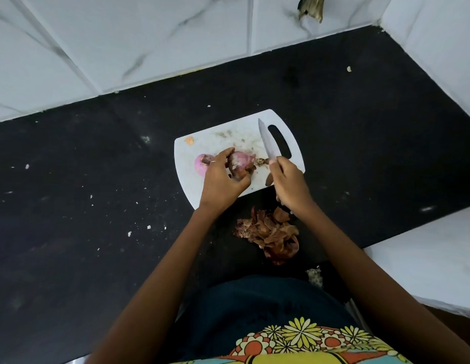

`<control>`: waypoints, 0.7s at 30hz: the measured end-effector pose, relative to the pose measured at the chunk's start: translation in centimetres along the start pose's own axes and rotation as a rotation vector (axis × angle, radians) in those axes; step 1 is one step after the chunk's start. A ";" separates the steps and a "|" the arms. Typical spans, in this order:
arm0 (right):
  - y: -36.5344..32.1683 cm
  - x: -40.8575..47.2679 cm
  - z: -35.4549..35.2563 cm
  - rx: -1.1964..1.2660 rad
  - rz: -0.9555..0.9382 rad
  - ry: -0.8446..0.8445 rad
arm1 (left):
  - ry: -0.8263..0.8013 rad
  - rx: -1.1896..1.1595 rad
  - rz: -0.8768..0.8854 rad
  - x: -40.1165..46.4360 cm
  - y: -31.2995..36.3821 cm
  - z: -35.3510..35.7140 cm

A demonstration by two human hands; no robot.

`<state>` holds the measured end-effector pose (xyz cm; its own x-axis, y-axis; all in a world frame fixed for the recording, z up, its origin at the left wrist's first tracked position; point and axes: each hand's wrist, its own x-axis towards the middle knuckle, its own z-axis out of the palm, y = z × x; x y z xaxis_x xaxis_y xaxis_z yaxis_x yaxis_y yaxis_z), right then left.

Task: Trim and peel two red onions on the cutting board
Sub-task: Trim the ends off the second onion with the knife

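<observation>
Left grip (223, 179) holds onion (240, 164), knife (268, 143) right.

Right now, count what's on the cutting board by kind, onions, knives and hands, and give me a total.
Red onions: 2, the peeled onion and the half-peeled onion
Knives: 1, the knife
Hands: 2, left hand, right hand
Total: 5

Both hands are crowding the near half of the cutting board (202, 143): the left hand (223, 179) is covering two onions (240, 164), the right hand (287, 183) is holding a knife (268, 143) pointing toward the tiled wall (149, 35). A pile of peels (270, 232) is blocking the tabletop (84, 166) just before the board. Wide black tabletop is lying open to the left and right.
</observation>
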<state>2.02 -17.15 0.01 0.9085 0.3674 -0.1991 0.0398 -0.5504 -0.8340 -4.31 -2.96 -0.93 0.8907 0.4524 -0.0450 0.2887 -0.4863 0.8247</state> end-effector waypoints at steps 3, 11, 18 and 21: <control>0.1 -1.0 -0.1 -0.177 -0.075 -0.062 | 0.000 -0.019 -0.005 0.1 0.2 0.2; -0.4 -2.4 0.0 -0.411 -0.152 -0.129 | -0.005 -0.016 -0.024 0.5 0.3 0.2; -1.5 -1.3 -0.4 -0.421 -0.125 -0.211 | -0.005 0.005 0.000 0.6 -0.1 0.4; -1.6 -1.1 -0.7 -0.449 -0.119 -0.207 | -0.003 0.002 0.005 0.6 0.1 0.5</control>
<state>1.24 -17.17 1.88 0.7871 0.5630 -0.2518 0.3545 -0.7471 -0.5623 -3.58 -3.14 -1.11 0.8931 0.4478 -0.0422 0.2846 -0.4901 0.8239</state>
